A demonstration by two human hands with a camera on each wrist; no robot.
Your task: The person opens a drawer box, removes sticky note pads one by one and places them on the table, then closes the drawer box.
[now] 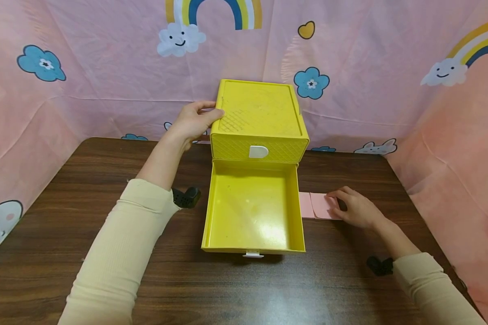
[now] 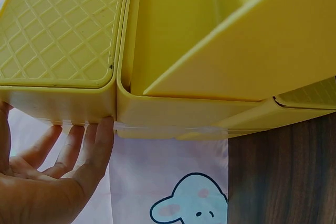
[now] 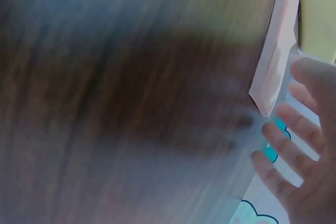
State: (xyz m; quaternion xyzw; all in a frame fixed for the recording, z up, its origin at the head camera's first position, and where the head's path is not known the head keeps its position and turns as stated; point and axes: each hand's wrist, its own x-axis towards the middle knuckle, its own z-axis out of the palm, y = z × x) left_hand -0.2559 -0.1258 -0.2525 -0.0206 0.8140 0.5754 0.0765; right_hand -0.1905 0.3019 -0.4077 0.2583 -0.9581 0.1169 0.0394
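Two sleeves (image 1: 110, 253) cropped | right fingers (image 1: 340, 194) at pink paper (image 1: 320, 206) | contact unclear

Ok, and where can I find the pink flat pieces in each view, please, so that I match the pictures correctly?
Head: the pink flat pieces lie right of the open yellow drawer, by the right hand.
Left wrist: not in this picture.
Right wrist: toward the upper right, as a slanting pale strip.
Shared landmark: the dark wood table, in all three views.

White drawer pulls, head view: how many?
2: one white pull on the closed upper drawer, another pull at the front of the open lower drawer. Unseen sides could hide more.
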